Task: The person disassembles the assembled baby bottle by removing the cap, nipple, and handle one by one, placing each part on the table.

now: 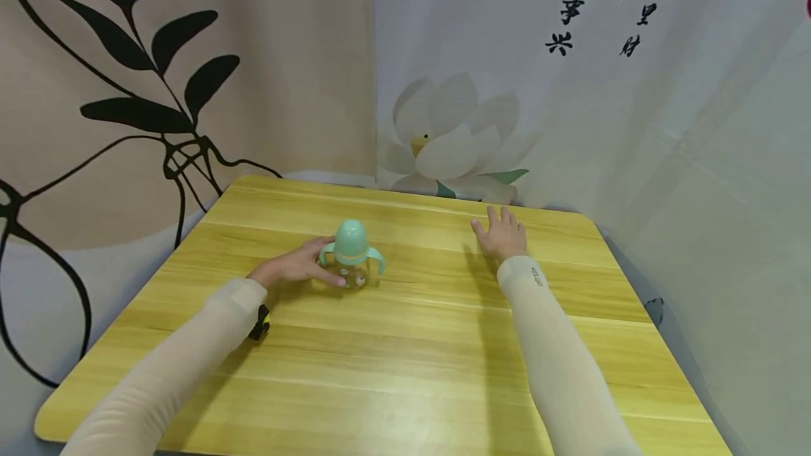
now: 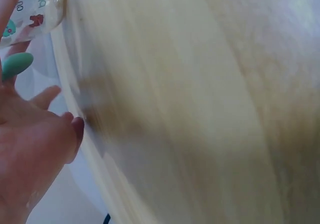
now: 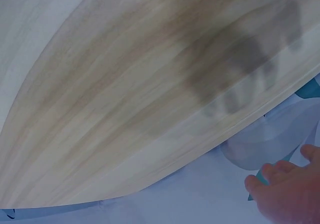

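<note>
A baby bottle (image 1: 351, 243) with a mint-green domed cap, two side handles and a clear printed body stands upright on the wooden table (image 1: 393, 357). My left hand (image 1: 296, 264) holds it from the left, thumb across the front of the lower body and fingers behind. In the left wrist view, part of the clear body (image 2: 37, 16) and one green handle (image 2: 18, 65) show between thumb and fingers; the remaining fingers stick out loosely. Off to the right, near the table's far edge, my right hand (image 1: 505, 238) is spread with fingers extended and holds nothing.
Behind the table hangs a cloth backdrop with dark leaves (image 1: 136, 115), a pale lotus (image 1: 453, 136) and black characters. The table has rounded corners, its far edge close to the cloth. A black item (image 1: 260, 324) sits at my left wrist.
</note>
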Motion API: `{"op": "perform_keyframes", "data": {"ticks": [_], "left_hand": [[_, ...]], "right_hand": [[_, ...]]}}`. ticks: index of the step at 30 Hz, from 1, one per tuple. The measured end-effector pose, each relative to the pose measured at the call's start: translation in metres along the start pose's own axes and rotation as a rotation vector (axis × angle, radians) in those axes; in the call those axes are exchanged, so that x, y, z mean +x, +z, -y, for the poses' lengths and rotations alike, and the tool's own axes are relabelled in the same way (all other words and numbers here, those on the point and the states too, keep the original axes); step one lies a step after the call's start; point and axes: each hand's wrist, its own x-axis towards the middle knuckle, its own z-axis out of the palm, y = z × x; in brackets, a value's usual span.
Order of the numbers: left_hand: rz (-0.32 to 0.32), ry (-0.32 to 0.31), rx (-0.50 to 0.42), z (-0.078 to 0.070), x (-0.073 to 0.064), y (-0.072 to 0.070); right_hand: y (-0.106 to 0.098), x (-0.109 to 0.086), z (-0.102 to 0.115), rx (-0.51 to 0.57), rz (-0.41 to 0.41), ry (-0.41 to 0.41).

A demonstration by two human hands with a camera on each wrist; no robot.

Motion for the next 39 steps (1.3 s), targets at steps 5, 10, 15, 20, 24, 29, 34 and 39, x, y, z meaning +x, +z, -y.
{"op": "perform_keyframes", "data": {"ticks": [5, 10, 15, 20, 24, 29, 34, 39], "left_hand": [[-0.068, 0.030, -0.009, -0.004, 0.002, 0.004], [-0.091, 0.024, 0.014, -0.010, 0.005, 0.005], [-0.139, 0.008, 0.039, -0.020, 0.012, 0.007], [-0.217, 0.009, 0.026, -0.030, 0.026, 0.005], [-0.242, -0.001, 0.021, -0.035, 0.041, 0.002], [-0.257, 0.017, 0.058, -0.046, 0.060, 0.002], [-0.258, 0.019, 0.076, -0.058, 0.080, 0.000], [-0.256, 0.034, 0.120, -0.066, 0.094, 0.003]], "right_hand": [[-0.002, 0.000, 0.001, 0.005, -0.004, 0.000], [-0.005, 0.000, 0.002, -0.002, 0.000, 0.002], [-0.011, -0.001, 0.004, 0.011, 0.015, -0.021], [-0.015, 0.001, 0.010, 0.028, 0.025, -0.048], [-0.020, 0.001, 0.027, 0.157, 0.000, -0.113], [-0.032, 0.002, 0.052, 0.295, -0.009, -0.196], [-0.040, 0.007, 0.062, 0.334, -0.041, -0.230], [-0.047, 0.004, 0.066, 0.348, -0.043, -0.276]]}}
